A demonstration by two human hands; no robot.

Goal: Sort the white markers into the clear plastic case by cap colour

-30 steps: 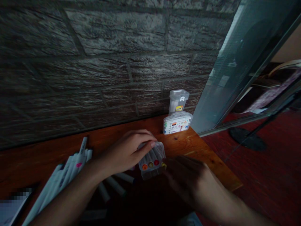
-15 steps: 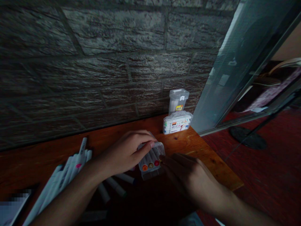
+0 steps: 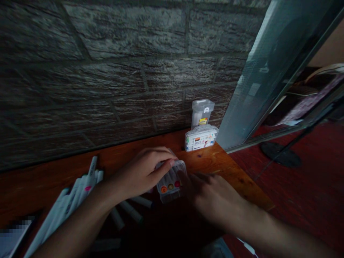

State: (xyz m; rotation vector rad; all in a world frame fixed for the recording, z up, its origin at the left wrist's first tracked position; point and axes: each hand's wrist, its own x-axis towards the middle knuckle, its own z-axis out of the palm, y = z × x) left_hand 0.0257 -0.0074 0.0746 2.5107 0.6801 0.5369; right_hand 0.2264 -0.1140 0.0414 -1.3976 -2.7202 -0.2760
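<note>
My left hand (image 3: 147,170) is closed around the far left side of a clear plastic marker case (image 3: 168,198), thumb along its top edge. Inside the case lie several markers with their coloured ends facing me: an orange-ended marker (image 3: 163,189), an olive-yellow one (image 3: 170,186) and a red one (image 3: 177,184). My right hand (image 3: 208,193) is at the case's right side, a finger reaching over that edge. Its fingers are dark and blurred, so whether they grip a marker is hidden. White loose markers (image 3: 133,211) lie left of the case, partly under my left forearm.
A pile of white markers (image 3: 72,197) lies on the wooden table (image 3: 228,161) at left, beside a partly pixelated flat object (image 3: 14,233). Against the brick wall stand a filled marker case (image 3: 201,138) and a tall clear container (image 3: 202,113). The table's right edge drops to red floor.
My right hand's fingers have shifted at the case's right edge, and the yellow marker end seen by them is no longer visible. My left hand keeps its hold. The view has shifted slightly.
</note>
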